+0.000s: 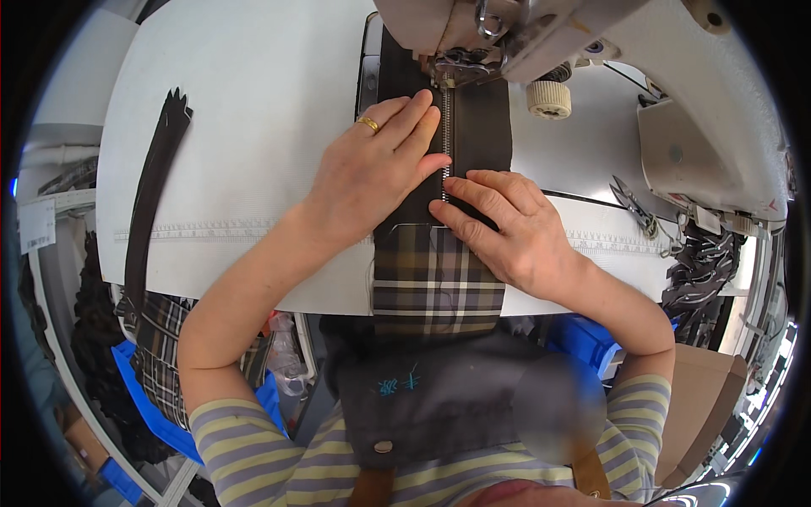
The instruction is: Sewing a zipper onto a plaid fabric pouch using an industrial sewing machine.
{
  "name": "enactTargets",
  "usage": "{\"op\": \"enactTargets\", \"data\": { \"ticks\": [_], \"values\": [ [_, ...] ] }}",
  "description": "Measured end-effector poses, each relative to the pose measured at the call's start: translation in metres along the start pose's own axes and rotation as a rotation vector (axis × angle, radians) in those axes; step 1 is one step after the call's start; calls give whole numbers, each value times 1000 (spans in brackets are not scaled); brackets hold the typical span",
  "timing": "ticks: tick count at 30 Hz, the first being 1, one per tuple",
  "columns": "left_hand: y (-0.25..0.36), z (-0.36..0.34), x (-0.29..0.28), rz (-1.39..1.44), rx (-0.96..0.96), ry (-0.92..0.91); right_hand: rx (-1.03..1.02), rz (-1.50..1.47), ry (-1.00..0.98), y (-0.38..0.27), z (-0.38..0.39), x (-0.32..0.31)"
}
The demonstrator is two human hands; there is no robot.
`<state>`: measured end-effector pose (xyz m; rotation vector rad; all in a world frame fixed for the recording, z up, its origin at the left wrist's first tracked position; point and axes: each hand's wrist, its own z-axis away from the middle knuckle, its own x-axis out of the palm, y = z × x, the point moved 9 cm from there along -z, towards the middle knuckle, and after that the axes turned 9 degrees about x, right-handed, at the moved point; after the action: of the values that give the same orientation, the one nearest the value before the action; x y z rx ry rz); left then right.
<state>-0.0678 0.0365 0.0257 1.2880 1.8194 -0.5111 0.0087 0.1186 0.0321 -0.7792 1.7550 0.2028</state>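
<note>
Biggest worry from my end of the feed: the zipper [448,127] runs straight up under the foot [447,82] of the sewing machine [676,76], so if the dark cloth [486,139] skews even slightly, I'd expect the metal teeth to drift under the needle, which could mean a bent needle or a wandering seam. Uneven pressure from the two hands would be the likely cause. Also, the left hand's fingertips sit pretty near that foot, so feeding too fast without lifting them away could get nasty. The plaid cloth [422,283] hangs off the counter [245,110] toward the lap, and I reckon a snag there could tug everything crooked.

Pose-wise, the left hand [365,173] lies palm down with fingers stretched up along the zipper's left side and the thumb out across the teeth, pressing more than gripping. The right hand [524,228] comes in from the right, fingers bent, index and thumb down at the zipper's lower end. Can't tell if it's pinching a bit of cloth or just pressing. Hands are near each other but apart, both elbows bent out wide.
</note>
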Motion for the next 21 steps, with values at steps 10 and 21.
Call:
{"op": "enactTargets", "data": {
  "ticks": [10, 21],
  "values": [
    [-2, 1, 0, 37, -16, -23, 31, 30, 95, 22, -16, -3],
    [-4, 0, -2, 78, -11, -6, 54, -24, 116, 46, -36, -6]
  ]
}}
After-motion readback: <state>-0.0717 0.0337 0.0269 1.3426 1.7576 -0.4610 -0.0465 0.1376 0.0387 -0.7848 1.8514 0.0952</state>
